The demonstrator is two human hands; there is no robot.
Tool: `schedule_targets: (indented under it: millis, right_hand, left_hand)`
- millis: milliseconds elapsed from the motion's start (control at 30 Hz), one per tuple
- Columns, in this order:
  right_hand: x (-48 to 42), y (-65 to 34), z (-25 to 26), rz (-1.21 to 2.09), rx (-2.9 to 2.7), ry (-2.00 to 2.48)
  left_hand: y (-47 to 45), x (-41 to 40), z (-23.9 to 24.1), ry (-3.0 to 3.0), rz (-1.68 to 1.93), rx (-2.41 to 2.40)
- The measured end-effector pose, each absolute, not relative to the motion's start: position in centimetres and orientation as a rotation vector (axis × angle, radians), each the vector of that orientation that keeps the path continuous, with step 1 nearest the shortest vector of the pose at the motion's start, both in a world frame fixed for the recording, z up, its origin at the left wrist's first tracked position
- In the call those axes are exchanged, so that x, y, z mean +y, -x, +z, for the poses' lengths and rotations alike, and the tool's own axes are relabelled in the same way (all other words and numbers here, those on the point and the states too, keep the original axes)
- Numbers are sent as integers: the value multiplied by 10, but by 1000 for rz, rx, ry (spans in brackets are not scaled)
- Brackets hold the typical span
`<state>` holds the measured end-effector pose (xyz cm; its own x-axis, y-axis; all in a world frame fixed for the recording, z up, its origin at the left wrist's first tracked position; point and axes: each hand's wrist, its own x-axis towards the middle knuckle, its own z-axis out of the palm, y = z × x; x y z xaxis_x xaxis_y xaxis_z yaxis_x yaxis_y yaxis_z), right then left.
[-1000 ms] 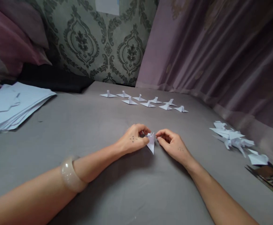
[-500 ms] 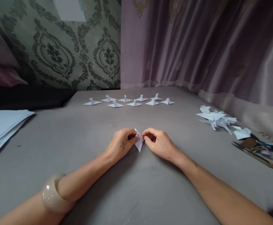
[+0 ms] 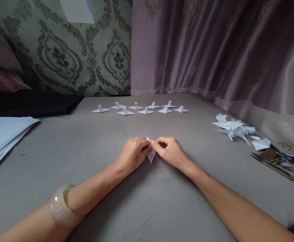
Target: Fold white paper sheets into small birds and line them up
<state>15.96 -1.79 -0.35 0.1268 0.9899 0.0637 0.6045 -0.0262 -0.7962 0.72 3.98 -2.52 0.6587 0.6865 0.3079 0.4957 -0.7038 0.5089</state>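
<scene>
A small white folded paper piece (image 3: 151, 155) lies on the grey cloth surface (image 3: 91, 141), its point toward me. My left hand (image 3: 134, 155) pinches its left side with curled fingers. My right hand (image 3: 171, 152) pinches its top right, fingers closed on the paper. The two hands almost touch over the piece, hiding most of it. A pale bangle (image 3: 61, 209) sits on my left wrist.
Several finished white paper figures (image 3: 139, 108) stand in two rows farther back. A loose heap of folded white papers (image 3: 234, 129) lies at the right, with dark printed items (image 3: 275, 159) beside it. A stack of white sheets (image 3: 3, 136) rests at the left. Patterned wall and curtain close the back.
The view swung right early on, then held. My hands have drawn closer together over the paper piece, and my right fingers now press nearer its top.
</scene>
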Motion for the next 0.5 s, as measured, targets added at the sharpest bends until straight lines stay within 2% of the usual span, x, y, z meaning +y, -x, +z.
schedule_targets:
  millis: [233, 500]
  right_hand:
    - [-16, -161, 1, 800, -1493, 1725]
    - [-15, -173, 0, 1161, -1355, 1644]
  left_hand:
    - [-6, 41, -26, -2498, 723, 869]
    - [-7, 38, -20, -2367, 732, 909]
